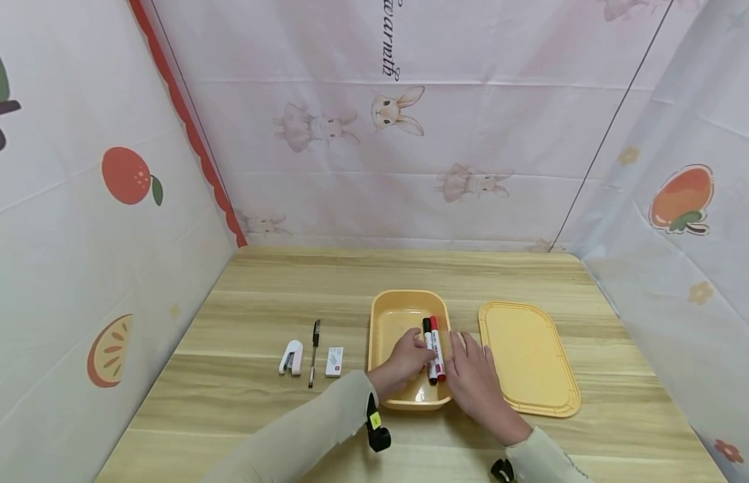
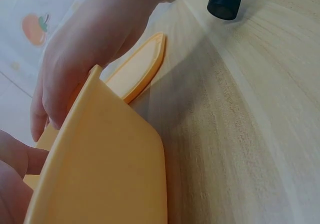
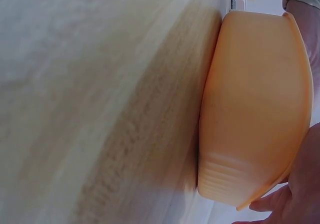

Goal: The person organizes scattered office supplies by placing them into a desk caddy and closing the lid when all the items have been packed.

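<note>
A yellow plastic box (image 1: 383, 305) stands in the middle of the table. Inside, against its right side, a black marker (image 1: 427, 329) and a red marker (image 1: 433, 323) lie side by side. My left hand (image 1: 405, 361) reaches over the left rim, its fingers touching the markers from the left; its fingertips are partly hidden. At the right rim, my right hand (image 1: 474, 379) rests with extended fingers close to the red marker. The box wall (image 2: 115, 159) hides much of the left hand (image 2: 15, 179) in the left wrist view.
Right of the box lies its yellow lid (image 1: 528, 359), flat on the table. To the left are a white and pink stapler (image 1: 292, 357), a black-capped pen (image 1: 315, 352) and a small white box (image 1: 335, 361). Printed curtains (image 1: 350, 188) stand around the table.
</note>
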{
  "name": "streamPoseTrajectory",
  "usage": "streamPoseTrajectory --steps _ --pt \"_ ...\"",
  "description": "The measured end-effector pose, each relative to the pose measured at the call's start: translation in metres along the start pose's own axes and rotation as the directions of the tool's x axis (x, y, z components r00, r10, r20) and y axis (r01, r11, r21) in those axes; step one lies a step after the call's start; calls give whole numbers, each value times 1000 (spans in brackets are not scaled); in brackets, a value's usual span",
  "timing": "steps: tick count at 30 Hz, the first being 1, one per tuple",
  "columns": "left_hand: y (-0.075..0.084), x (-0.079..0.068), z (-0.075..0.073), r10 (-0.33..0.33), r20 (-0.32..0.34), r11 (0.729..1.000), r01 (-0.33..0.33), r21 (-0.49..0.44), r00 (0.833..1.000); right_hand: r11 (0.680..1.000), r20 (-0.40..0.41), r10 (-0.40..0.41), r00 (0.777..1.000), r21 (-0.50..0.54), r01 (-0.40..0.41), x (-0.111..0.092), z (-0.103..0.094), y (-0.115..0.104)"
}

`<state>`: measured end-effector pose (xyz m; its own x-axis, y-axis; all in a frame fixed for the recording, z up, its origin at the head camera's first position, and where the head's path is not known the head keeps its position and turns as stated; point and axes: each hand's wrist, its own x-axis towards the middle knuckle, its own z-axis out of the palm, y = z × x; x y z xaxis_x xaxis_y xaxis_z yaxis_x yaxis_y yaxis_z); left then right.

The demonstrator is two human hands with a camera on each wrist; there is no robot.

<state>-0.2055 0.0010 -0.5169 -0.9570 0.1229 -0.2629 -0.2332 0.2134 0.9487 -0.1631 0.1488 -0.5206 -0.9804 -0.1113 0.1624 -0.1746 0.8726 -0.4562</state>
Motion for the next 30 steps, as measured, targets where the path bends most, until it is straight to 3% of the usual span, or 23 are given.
streamPoseTrajectory --steps 4,12,23,27,30 --pt "0 1 -2 -11 -1 1000 11 29 1000 1000 7 3 1000 -7 -3 0 0 0" --pt "4 -3 -4 -24 30 1000 24 3 999 1000 13 4 1000 5 -4 0 -2 -1" --pt "15 -10 -21 35 60 994 -41 103 998 1000 6 -7 1000 1 7 0 -1 0" --pt "22 -17 -31 85 59 973 -96 212 995 1000 13 -1 1000 8 1 0 -2 -1" --pt "26 -25 -39 149 49 929 -157 335 988 1000 12 -2 1000 8 2 0 -2 -1"
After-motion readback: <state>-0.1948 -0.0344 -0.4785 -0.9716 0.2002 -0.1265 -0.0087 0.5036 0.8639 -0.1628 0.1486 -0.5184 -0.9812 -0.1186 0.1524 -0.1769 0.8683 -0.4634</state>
